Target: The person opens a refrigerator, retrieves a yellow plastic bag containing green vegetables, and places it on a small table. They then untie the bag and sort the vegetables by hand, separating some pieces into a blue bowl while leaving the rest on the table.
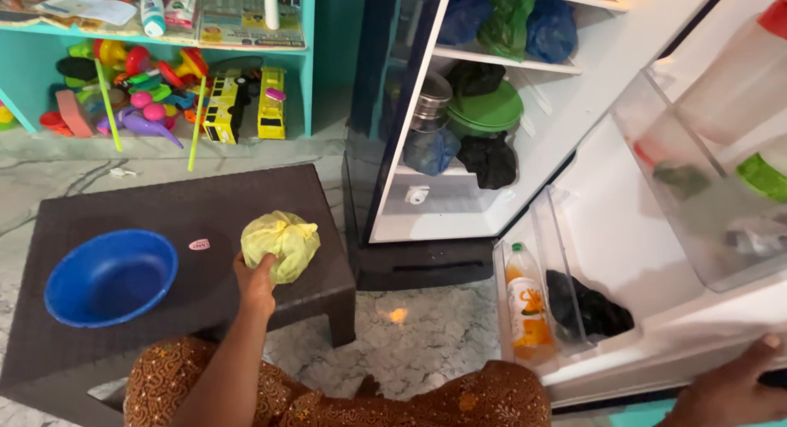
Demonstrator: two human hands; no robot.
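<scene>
Fridge (508,124) stands open at the right of the frame, its door (656,255) swung wide toward the camera; right hand (730,390) rests on the door's lower edge at bottom right, apparently bracing it, fingers' closure cannot be told. Dark low surface (205,214) fills centre left on a marble floor (410,337). Blue bowl (111,277) sits empty on it at left. Yellow bag (280,243), knotted, rests mid-surface; left hand (256,283) has fingers closed on its lower side. Orange bottle (527,308) stands upright in the door bin. Toy shelf (164,74) upper left.
</scene>
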